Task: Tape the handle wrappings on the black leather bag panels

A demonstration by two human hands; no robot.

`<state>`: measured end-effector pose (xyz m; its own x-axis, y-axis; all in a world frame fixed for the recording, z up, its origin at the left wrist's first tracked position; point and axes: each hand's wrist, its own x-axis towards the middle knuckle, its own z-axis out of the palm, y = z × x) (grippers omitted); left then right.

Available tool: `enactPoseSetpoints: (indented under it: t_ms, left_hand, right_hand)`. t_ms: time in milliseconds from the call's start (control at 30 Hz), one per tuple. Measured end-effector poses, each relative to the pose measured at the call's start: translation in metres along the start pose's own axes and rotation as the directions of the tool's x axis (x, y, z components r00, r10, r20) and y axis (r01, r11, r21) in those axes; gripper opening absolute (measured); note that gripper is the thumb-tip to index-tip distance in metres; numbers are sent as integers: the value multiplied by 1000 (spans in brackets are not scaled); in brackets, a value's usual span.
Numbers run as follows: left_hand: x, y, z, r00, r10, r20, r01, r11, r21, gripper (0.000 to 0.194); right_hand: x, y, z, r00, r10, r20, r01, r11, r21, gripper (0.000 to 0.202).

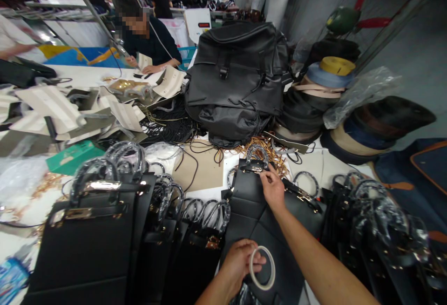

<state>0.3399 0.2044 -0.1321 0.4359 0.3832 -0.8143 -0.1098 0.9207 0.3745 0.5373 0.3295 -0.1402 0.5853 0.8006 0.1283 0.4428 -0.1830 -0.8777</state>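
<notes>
My left hand [237, 263] holds a thin cream roll of tape [273, 270] between thumb and fingers, low over a black leather bag panel [244, 202]. Farther up that panel, my right hand [273, 186] has its thumb and fingertips pinched at the end of a metal clasp [254, 168]. Anything small between those fingertips is hidden. Above the clasp rises a round handle [257, 152] wrapped in clear plastic. Another black piece with a strap and metal fittings [303, 192] lies just right of my right wrist.
Black bag pieces with wrapped handles stand at left [84, 244] and right [377, 230]. Behind are a large black backpack [240, 77], rolls of strap [307, 105] and a green box [74, 157]. Across the table a person [150, 44] handles cream pieces.
</notes>
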Motion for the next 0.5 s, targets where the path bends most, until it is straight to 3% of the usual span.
enactPoseSetpoints:
  t_ms: [100, 333, 500]
  left_hand:
    - [2, -1, -1, 1000, 4, 3, -4, 1000, 5, 20]
    - [4, -2, -3, 1000, 2, 7, -2, 1000, -1, 18]
    - [1, 0, -1, 1000, 3, 10, -3, 1000, 4, 18]
  right_hand:
    - [10, 4, 0, 998, -4, -64, 1, 999, -48, 32]
    - [24, 17, -1, 999, -9, -53, 4, 995, -95, 38]
    - [25, 13, 1, 996, -93, -15, 89, 978, -191, 27]
